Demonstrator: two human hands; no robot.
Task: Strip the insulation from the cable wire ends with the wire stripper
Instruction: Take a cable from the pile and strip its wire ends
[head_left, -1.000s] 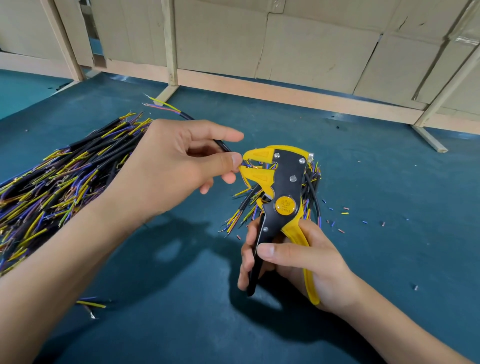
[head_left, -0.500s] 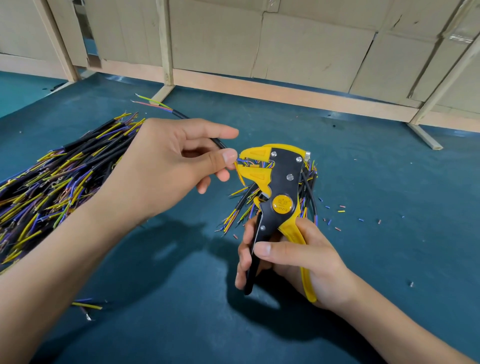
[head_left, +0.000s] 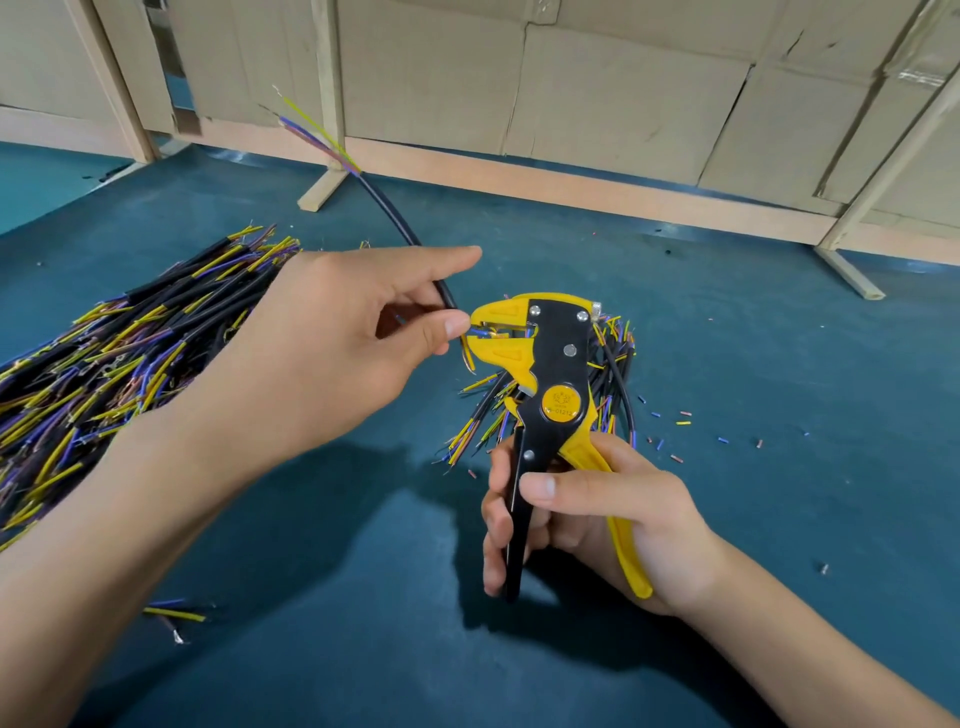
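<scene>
Light, springy cable (head_left: 395, 221) pinched in left hand (head_left: 332, 353) beside wire stripper (head_left: 545, 374), right hand (head_left: 597, 514) gripping handles, wire seemingly in its mouth

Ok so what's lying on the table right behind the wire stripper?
Behind the wire stripper lies a small pile of black cables with yellow and blue wire ends fanning out on both sides. The stripper's body covers the pile's middle, so its full extent can't be seen.

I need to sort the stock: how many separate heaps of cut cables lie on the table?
2. A big pile lies at the left behind the left forearm; a smaller pile sits behind the wire stripper, partly hidden. One more cable is held.
</scene>
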